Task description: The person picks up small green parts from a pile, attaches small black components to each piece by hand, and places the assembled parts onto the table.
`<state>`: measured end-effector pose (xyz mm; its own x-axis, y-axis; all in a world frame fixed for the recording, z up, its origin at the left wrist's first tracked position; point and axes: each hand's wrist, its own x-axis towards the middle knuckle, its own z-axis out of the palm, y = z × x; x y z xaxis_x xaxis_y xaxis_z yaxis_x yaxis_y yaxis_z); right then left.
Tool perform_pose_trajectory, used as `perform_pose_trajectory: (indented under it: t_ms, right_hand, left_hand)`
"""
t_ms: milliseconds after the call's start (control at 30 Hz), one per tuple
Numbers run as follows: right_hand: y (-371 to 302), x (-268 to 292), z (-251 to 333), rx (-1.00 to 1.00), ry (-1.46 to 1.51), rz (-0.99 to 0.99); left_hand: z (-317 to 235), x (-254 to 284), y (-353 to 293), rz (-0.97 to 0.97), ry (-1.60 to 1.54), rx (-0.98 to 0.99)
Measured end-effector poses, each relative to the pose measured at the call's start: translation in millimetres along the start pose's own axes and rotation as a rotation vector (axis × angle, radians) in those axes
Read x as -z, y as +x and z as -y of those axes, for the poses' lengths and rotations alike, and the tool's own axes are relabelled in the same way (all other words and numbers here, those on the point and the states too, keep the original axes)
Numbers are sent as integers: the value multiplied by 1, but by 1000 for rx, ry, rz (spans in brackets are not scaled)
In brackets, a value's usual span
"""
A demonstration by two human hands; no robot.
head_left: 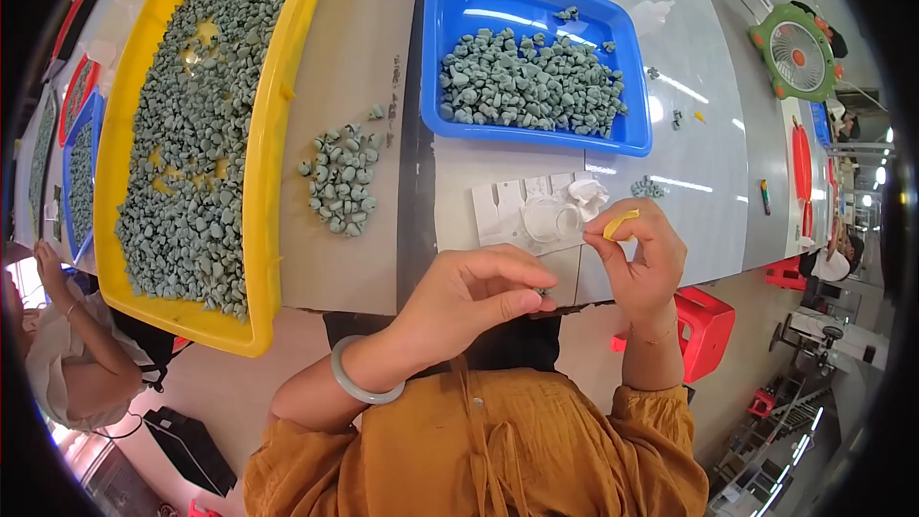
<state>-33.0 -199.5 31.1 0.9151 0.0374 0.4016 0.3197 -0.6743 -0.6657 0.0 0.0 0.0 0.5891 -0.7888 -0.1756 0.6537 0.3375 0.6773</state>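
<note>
Grey-green piece (pixel 544 293), mostly hidden, sits just below and right of the frame's centre, pinched between the thumb and fingers of our left hand (pixel 469 295), while our right hand (pixel 645 251), farther right, grips a yellow strip (pixel 622 222) between thumb and forefinger. Above our hands lies a white slotted board (pixel 498 217), with a blue tray (pixel 536 139) of similar pieces (pixel 531 86) at upper centre and a yellow tray (pixel 261 220) of them at left.

The left hand (pixel 464 302) mostly covers a small green piece (pixel 543 293), leaving its shape unclear. The right hand (pixel 651 254) partly hides a yellow strip (pixel 620 224). The top edge crops the yellow tray (pixel 260 230); the left rim, a co-worker (pixel 91 369).
</note>
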Motion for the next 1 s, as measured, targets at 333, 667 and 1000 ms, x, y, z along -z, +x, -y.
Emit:
perform_pose_trajectory:
  t_ms: [333, 667, 1000]
  right_hand:
    - [7, 0, 4, 55, -110, 41]
    - [-7, -2, 19, -78, 288, -13]
    - [-15, -14, 33, 78, 150, 41]
  left_hand:
    - [-5, -1, -2, -57, -102, 44]
    - [-3, -4, -2, -82, -162, 20]
    - [0, -3, 0, -52, -116, -48]
